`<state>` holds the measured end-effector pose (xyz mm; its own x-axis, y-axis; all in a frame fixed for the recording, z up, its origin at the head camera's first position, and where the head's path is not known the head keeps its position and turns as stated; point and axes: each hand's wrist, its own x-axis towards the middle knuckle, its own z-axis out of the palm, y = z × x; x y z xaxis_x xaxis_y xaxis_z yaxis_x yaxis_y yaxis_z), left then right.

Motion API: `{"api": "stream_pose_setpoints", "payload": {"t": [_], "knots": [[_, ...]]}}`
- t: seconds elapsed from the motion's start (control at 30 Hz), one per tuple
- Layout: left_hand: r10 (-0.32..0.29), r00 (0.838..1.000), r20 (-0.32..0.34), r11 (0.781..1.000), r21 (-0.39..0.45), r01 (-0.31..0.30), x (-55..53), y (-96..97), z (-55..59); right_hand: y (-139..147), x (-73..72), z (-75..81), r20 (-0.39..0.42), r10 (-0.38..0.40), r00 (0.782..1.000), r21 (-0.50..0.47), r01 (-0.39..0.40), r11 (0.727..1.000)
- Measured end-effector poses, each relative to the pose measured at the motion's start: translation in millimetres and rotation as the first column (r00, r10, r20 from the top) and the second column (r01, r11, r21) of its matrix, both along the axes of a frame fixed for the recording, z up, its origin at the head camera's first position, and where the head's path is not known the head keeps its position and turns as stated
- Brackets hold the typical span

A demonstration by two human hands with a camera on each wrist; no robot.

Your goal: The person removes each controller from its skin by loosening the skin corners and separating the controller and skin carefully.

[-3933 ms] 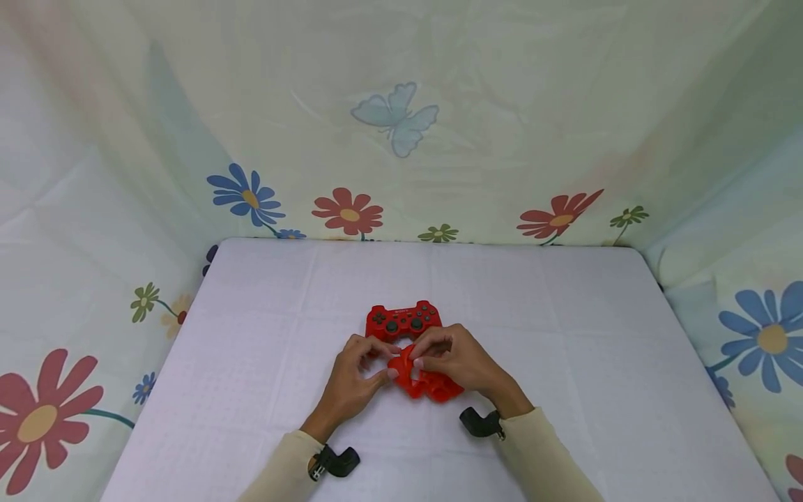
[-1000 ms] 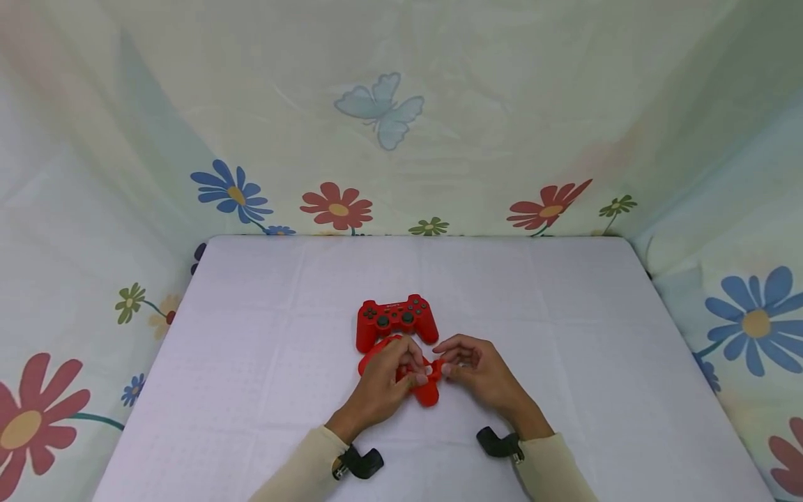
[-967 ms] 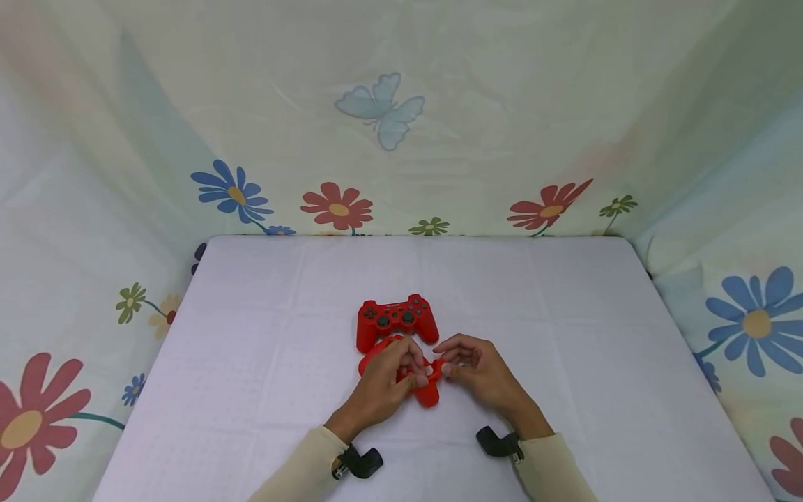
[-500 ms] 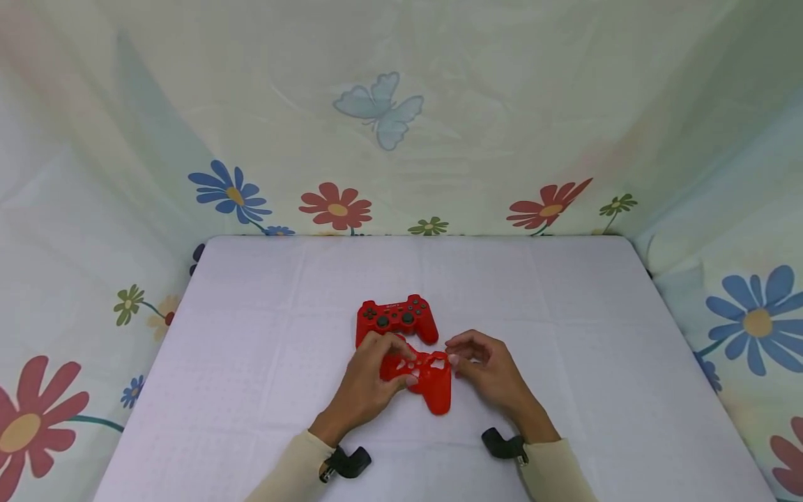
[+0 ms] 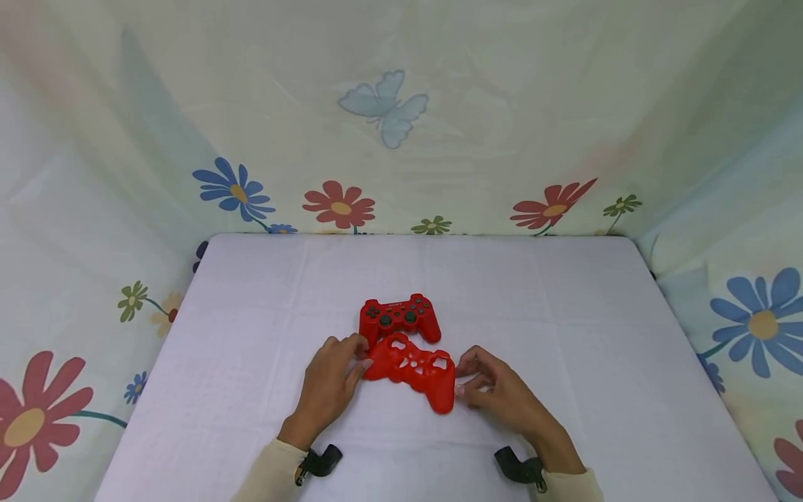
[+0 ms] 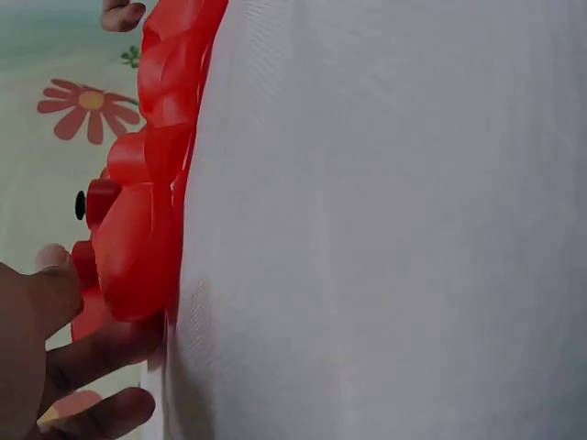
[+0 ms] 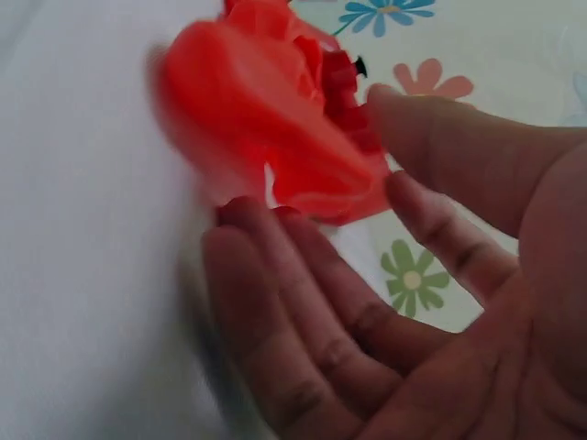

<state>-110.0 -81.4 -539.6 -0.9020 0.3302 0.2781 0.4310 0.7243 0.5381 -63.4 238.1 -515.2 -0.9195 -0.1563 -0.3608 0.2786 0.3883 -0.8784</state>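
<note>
A red silicone controller cover (image 5: 410,366), with cut-out holes on its top, lies on the table. Just behind it is a red game controller (image 5: 399,317) with dark sticks and buttons; its left handle is partly hidden by the cover and left hand. My left hand (image 5: 329,380) is at the cover's left end, where the left wrist view shows fingers (image 6: 105,353) against or just beside the handle tip. Beside the right handle, my right hand (image 5: 502,390) has loosely bent fingers. The right wrist view shows them spread around the handle end without a visible grip.
A white cloth covers the table (image 5: 552,314). Flower-printed curtains (image 5: 477,125) stand behind it and on both sides. Black wrist-mounted camera pieces (image 5: 323,461) stick out near both sleeves.
The hands have moved apart: left hand to the cover's left end, right hand slightly right. The cover now lies spread out, more fully visible. The controller stays in place.
</note>
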Motion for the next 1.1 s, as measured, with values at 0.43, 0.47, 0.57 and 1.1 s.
{"api": "stream_pose_setpoints", "payload": {"t": [0.43,0.47,0.57,1.1], "knots": [[-0.189,0.925,0.33,0.968,0.222,0.119,-7.0,4.8,4.6,-13,1.9,-6.7,-0.108,0.111,0.988,-0.123,-0.124,0.985],[-0.205,0.915,0.348,0.961,0.251,0.12,-7.4,4.9,4.1,-14,2.0,-6.6,-0.115,0.089,0.989,-0.114,-0.102,0.988],[-0.248,0.891,0.381,0.939,0.319,0.125,-8.8,5.6,3.1,-17,2.1,-6.3,-0.112,0.012,0.994,-0.078,-0.021,0.997],[-0.267,0.89,0.368,0.753,0.657,-0.045,-0.1,-9.4,7.9,-22,-4.1,-6.4,-0.049,-0.172,0.984,-0.176,0.161,0.971]]}}
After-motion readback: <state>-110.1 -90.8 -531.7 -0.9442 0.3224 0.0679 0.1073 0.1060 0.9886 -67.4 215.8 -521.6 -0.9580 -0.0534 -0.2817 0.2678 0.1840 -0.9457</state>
